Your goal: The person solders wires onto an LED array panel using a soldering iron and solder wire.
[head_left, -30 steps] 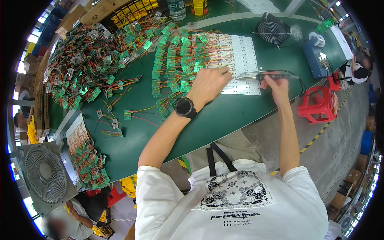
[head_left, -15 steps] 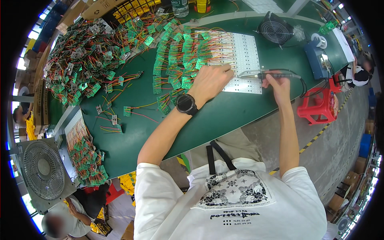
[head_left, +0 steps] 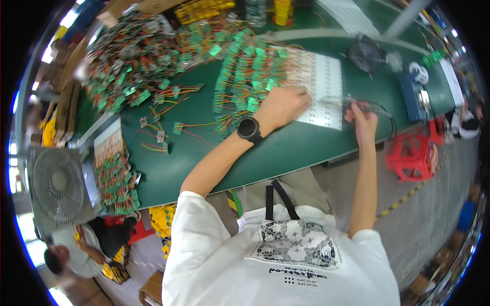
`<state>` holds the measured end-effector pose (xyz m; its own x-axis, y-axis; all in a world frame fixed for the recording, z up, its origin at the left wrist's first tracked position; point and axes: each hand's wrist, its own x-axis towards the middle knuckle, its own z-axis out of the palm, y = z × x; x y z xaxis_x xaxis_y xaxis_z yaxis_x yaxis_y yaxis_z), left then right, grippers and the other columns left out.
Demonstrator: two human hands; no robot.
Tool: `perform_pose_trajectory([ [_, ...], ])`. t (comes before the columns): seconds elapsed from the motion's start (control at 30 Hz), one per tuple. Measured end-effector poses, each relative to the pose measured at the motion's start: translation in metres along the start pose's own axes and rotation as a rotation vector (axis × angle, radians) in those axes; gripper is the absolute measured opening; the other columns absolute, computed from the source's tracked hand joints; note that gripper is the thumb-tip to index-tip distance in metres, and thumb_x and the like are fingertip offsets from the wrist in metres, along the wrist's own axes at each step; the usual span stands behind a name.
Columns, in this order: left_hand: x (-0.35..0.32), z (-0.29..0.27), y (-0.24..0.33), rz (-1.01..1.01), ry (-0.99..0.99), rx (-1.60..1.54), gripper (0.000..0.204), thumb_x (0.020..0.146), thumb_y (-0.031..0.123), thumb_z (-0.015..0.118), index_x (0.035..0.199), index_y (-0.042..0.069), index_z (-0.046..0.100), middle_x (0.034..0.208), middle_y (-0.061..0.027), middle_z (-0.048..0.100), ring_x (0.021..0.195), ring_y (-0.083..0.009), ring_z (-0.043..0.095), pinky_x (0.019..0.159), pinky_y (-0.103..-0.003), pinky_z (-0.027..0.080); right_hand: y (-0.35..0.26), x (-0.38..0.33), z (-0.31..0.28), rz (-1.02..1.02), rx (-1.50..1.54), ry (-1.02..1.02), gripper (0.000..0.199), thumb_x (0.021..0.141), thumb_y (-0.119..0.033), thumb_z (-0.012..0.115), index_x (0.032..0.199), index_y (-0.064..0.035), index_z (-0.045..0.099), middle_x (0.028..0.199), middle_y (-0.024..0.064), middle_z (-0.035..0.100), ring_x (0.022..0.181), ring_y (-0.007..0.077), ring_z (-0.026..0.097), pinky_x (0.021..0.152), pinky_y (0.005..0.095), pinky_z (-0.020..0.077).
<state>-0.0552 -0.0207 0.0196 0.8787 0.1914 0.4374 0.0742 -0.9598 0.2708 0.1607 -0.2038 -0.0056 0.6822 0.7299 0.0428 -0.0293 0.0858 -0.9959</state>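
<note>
My right hand [head_left: 363,120] is closed around a soldering iron [head_left: 376,108], its tip pointing left over a white perforated board [head_left: 326,76]. A thin tube runs along the iron to its tip. My left hand [head_left: 285,107], with a black watch [head_left: 249,129] on the wrist, rests at the board's near part. Its fingers are drawn together close to the iron's tip; whatever they pinch is hidden. Rows of small green circuit boards [head_left: 251,71] lie left of the white board, their red and yellow wires reaching onto it.
A big heap of wired circuit boards [head_left: 135,66] covers the table's far left. Another wired board [head_left: 108,145] lies at the left edge, near a large fan [head_left: 58,181]. At right stand a small black fan [head_left: 366,55], a blue soldering unit [head_left: 414,97] and a red stool [head_left: 411,158].
The whole view has shifted and blurred, so the table appears farther right and slightly turned. Both hands keep nearly the same place at the white board, the iron still in my right hand.
</note>
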Motion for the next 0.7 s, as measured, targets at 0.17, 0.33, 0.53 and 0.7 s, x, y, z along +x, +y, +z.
perform_pose_trajectory([
  [0.17,-0.002,-0.065,0.023,0.0,0.354,0.011,0.021,0.084,0.02,0.067,0.1,0.007,0.064,0.093,-0.0096,0.064,0.077,-0.0289,0.064,0.065,-0.038,0.051,0.009,-0.001,-0.009,-0.059,0.109,-0.008,0.02,0.089,-0.007,0.066,0.104,0.0058,0.061,0.078,0.012,0.067,0.062,0.0156,0.062,0.057,0.0244,0.0471],
  [0.33,-0.08,-0.108,0.01,-0.663,0.422,0.245,0.017,0.08,0.017,0.067,0.093,0.007,0.061,0.077,-0.0086,0.063,0.064,-0.0267,0.062,0.057,-0.037,0.049,0.005,-0.002,-0.008,-0.048,0.128,-0.028,0.021,0.09,-0.008,0.065,0.105,0.0057,0.061,0.078,0.0112,0.066,0.062,0.0156,0.062,0.057,0.0244,0.0467],
  [0.53,-0.185,-0.158,-0.032,-0.516,0.115,0.197,0.032,0.079,0.002,0.063,0.111,0.003,0.06,0.106,-0.0096,0.062,0.102,-0.0293,0.058,0.087,-0.038,0.048,0.0,0.0,-0.006,-0.058,0.128,-0.046,0.022,0.09,-0.01,0.065,0.106,0.0056,0.061,0.078,0.0101,0.065,0.061,0.0149,0.061,0.057,0.0239,0.0459],
  [0.7,-0.199,-0.164,-0.037,-0.59,-0.082,0.004,0.019,0.081,0.006,0.067,0.099,0.002,0.065,0.093,-0.0093,0.063,0.084,-0.0284,0.061,0.076,-0.036,0.05,0.0,0.0,-0.009,-0.043,0.127,-0.029,0.022,0.09,-0.01,0.065,0.105,0.0051,0.062,0.077,0.0094,0.065,0.061,0.0146,0.061,0.056,0.0236,0.0454],
])
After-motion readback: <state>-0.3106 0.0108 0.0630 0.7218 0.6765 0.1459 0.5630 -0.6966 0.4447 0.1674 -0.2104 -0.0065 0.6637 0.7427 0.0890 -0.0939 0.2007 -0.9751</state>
